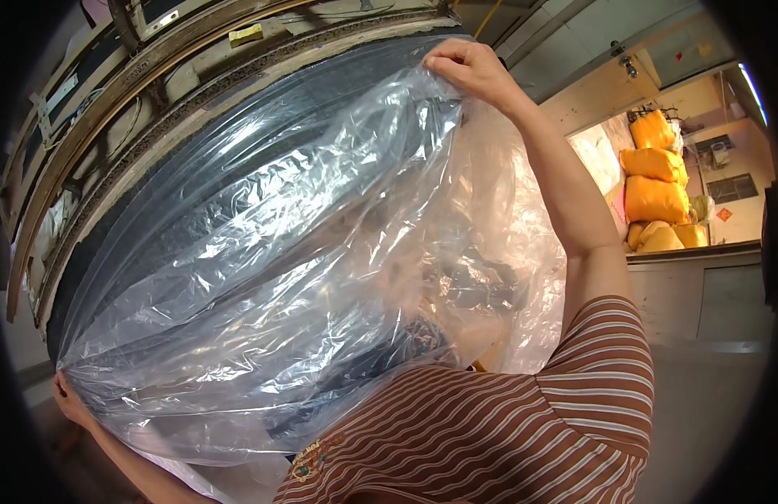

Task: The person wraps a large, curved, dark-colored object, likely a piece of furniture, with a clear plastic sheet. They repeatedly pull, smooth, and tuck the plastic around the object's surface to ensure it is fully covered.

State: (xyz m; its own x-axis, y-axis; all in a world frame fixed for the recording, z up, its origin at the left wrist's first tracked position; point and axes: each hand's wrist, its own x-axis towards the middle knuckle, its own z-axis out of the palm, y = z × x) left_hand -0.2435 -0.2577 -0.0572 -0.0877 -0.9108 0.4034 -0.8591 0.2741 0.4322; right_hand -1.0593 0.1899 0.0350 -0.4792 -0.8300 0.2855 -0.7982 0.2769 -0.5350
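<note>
Nearest the camera, along the lower edge, brown striped shirt (456, 428), right sleeve raised with the arm. Directly before it, clear plastic sheet (263, 218), spread wide between the two hands; near part hangs loose and crumpled close to the body, something dark blue showing through. Left hand (70, 399) low at far left, fingers closed on the sheet's bunched edge, folds fanning out from that grip; exact finger placement partly hidden. Right hand (469, 69) up and farther out, thumb and fingers pinching the sheet's far edge.

Progress, judged from how it lies: sheet is opened out and gripped at two widely spaced points, so the unfolding looks largely done. Far portion lies over a dark surface (60, 315), drawn into long creases. Not done: smoothing; the middle and near portions are rumpled, neither hand has let go. Whether the sheet is one layer or more, cannot tell.

Beyond the dark surface, worn rails (78, 185) with a small yellow piece (245, 34) resting among them. Farthest off, right, through an opening, stacked orange bundles (656, 199) and a lit tube (754, 92).
</note>
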